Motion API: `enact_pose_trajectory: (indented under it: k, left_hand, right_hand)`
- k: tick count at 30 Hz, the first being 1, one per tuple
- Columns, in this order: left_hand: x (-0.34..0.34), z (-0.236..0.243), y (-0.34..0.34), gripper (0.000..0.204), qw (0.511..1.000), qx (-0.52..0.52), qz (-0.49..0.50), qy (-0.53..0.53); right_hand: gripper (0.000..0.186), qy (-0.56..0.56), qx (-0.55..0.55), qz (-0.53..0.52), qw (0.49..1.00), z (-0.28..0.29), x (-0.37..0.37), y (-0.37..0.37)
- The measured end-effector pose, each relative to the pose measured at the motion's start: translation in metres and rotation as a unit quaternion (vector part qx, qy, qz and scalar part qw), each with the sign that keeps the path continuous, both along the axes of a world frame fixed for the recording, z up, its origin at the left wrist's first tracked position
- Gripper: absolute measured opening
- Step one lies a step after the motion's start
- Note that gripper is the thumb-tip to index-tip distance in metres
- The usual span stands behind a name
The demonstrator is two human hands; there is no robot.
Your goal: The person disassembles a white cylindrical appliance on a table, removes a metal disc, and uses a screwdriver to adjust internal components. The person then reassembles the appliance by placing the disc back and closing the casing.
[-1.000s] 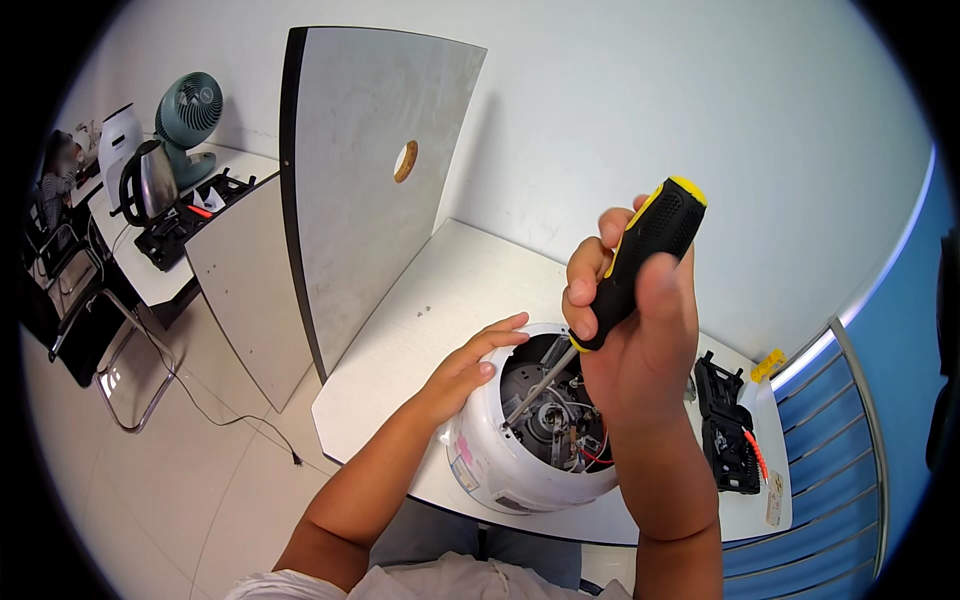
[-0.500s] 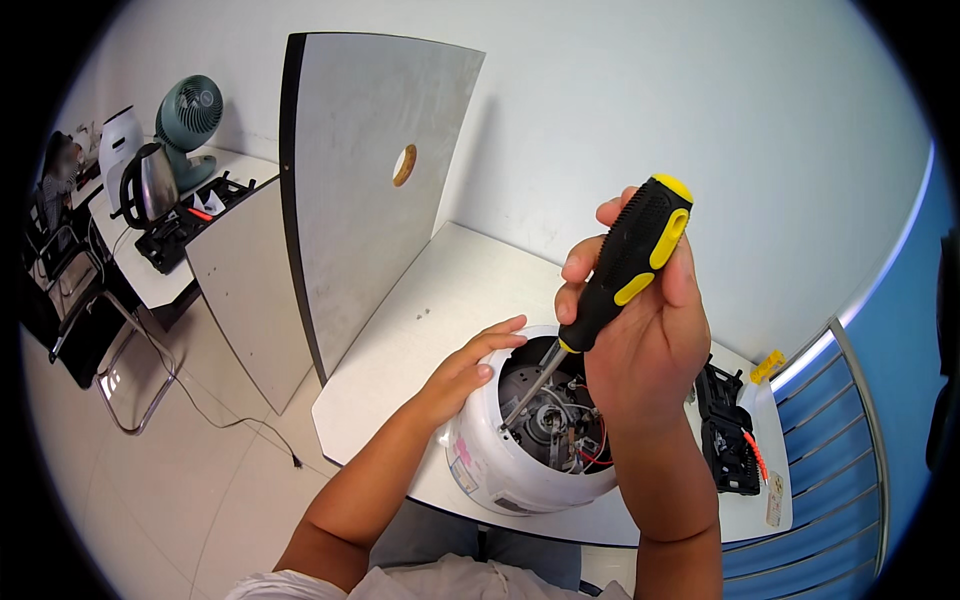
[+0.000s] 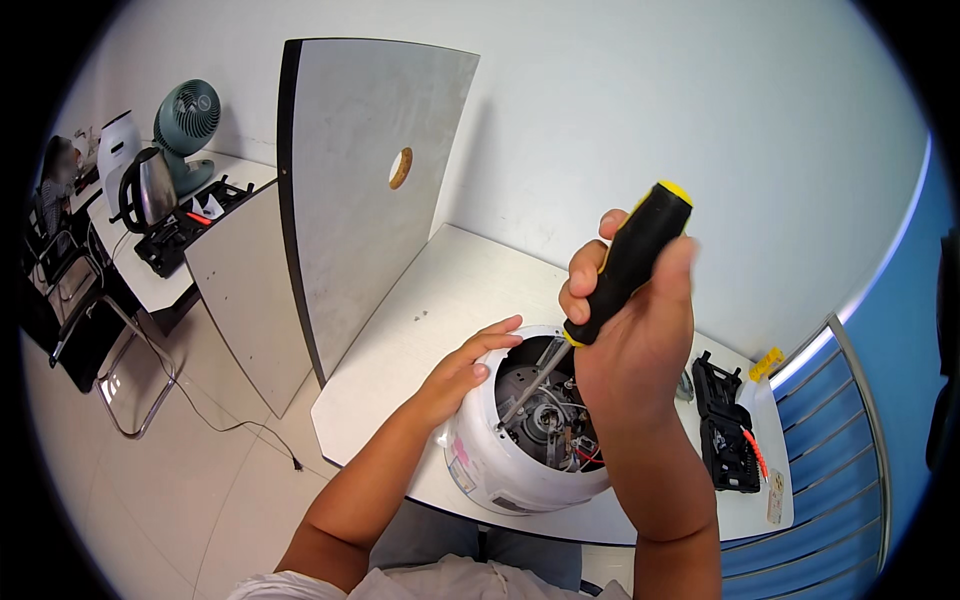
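Observation:
A white round appliance (image 3: pixel 478 470), by its shape a rice cooker, stands on the table with its open side up. Metal parts and wires (image 3: pixel 545 420) show inside it. My left hand (image 3: pixel 462 373) grips its left rim, fingers reaching over the edge. My right hand (image 3: pixel 640 330) is closed round the black and yellow handle of a screwdriver (image 3: pixel 640 245). The tilted shaft runs down to the inner left edge of the rim, where its tip sits at a small spot; whether a screw is there I cannot tell. My right wrist hides the appliance's right side.
An open black tool case (image 3: pixel 728 425) lies at the table's right, with an orange tool (image 3: pixel 754 452) on it and a yellow piece (image 3: pixel 767 362) beyond. A grey partition (image 3: pixel 375 200) rises at left. Metal railing (image 3: pixel 865 400) stands right. A kettle (image 3: pixel 152 190) and fan (image 3: pixel 188 125) stand on another table.
The screwdriver handle has turned about its length, so its yellow patches no longer face me. My right hand has rotated with it. My left hand stays on the rim.

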State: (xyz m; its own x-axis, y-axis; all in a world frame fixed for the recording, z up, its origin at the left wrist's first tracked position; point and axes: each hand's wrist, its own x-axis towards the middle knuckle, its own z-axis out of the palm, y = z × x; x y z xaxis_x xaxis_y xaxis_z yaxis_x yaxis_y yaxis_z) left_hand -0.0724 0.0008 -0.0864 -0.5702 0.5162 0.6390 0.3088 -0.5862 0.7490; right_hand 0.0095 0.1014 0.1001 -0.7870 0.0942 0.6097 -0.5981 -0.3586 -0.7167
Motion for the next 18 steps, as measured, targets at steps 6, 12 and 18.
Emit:
enact_pose_trajectory:
  k: [6, 12, 18]
  left_hand:
    - [0.000, -0.001, 0.001, 0.053, 1.000, 0.000, 0.001, -0.001]
    - [0.001, 0.000, -0.001, 0.053, 1.000, -0.005, 0.005, 0.003]
    - [0.002, 0.001, 0.000, 0.052, 1.000, 0.005, 0.000, -0.006]
  right_hand:
    - [0.034, 0.009, 0.056, -0.065, 0.996, 0.002, 0.006, -0.003]
    - [0.046, -0.029, 0.036, -0.045, 0.998, 0.007, 0.005, -0.005]
    - [0.049, 0.007, 0.024, -0.004, 1.000, -0.008, -0.004, 0.008]
